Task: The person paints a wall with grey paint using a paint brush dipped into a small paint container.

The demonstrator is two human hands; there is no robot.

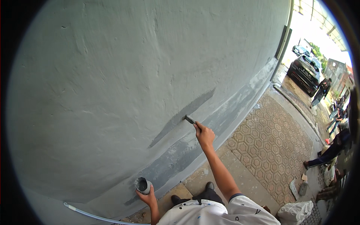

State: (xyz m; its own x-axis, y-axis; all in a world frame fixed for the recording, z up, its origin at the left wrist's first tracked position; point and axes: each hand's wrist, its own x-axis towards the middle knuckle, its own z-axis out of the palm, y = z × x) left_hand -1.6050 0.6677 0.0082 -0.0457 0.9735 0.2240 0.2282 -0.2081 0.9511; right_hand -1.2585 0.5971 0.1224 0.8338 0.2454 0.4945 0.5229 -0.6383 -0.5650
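Note:
In my right hand (204, 134) is a paintbrush (190, 119), its fingers closed round the handle. The bristles rest at a dark grey wet paint stripe (170, 129) that slants up to the right across the light grey wall (112, 75). Low on the left, my left hand (147, 197) is wrapped round a grey-smeared cup (148, 185). Dark grey paint shows inside its opening. Beneath the stripe, a patchy darker grey band (176, 153) runs along the wall's base.
A pale hose (90, 215) curves along the wall foot at lower left. Hexagon-patterned paving (270, 138) lies to the right, with a white sack (296, 213) near its front. Several people stand or sit at far right, near a dark parked car (304, 74).

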